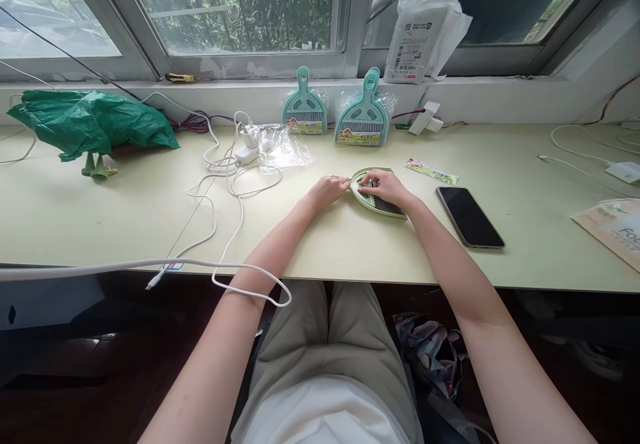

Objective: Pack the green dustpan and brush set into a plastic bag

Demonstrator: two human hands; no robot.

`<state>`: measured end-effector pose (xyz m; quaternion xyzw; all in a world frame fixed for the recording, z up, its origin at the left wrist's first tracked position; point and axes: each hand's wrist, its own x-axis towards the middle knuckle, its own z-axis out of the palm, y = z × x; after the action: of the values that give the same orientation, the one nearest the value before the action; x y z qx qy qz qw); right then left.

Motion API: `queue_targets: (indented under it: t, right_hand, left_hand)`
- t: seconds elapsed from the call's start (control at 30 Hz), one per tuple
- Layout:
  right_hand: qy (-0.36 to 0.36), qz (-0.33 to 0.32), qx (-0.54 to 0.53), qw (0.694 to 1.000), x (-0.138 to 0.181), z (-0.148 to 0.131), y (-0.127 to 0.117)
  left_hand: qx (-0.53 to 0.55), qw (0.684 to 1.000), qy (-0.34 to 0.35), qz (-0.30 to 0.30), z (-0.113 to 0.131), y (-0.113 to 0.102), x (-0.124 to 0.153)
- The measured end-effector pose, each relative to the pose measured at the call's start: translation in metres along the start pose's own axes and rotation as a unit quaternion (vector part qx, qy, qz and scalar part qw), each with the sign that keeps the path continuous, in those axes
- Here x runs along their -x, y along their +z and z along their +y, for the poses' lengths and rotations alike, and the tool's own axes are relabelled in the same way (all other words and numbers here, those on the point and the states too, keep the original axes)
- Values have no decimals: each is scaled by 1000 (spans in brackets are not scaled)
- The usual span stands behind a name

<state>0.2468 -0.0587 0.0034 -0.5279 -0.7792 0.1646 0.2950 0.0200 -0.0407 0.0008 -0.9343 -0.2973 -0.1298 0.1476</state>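
A small green dustpan with a dark-bristled brush (376, 208) lies on the pale table, its handle end pointing left. My left hand (327, 193) is closed around the handle end, which it mostly hides. From the right, my right hand (386, 186) reaches over the set, thumb and fingertips pinched on the brush's green body. Just beyond to the right lies a printed label strip (432, 171). A black phone (470, 217) rests flat to the right of my right forearm.
Wrapped dustpan sets (304, 107) and a stack of them (364, 117) lean against the sill. White cables (215, 164) sprawl on the left; one loops over my left forearm. A green plastic bag (93, 121) lies far left. A paper packet (613, 227) sits at right.
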Motion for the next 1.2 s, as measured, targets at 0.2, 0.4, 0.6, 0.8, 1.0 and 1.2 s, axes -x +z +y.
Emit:
queue_targets:
  t: [0.2,0.4,0.6,0.8,1.0,1.2]
  right_hand:
    - [4,9,18,1000,1,-3,1]
    - [-4,-8,43,999,3,-7,-5]
    - [15,9,66,998,4,-12,-8]
    - [24,31,48,998,4,-19,-8]
    - [59,130,-19,990,3,-33,-8]
    - [85,196,37,976,4,-42,-5]
  left_hand:
    - [-32,999,17,2,-1,2,1]
    - [-20,1000,22,2,-2,-4,2]
    - [-17,999,23,25,-6,-13,5]
    - [38,996,-17,78,-7,-14,6]
    - [339,874,-232,259,1,-16,-8]
    - [742,630,-228,23,19,-15,-21]
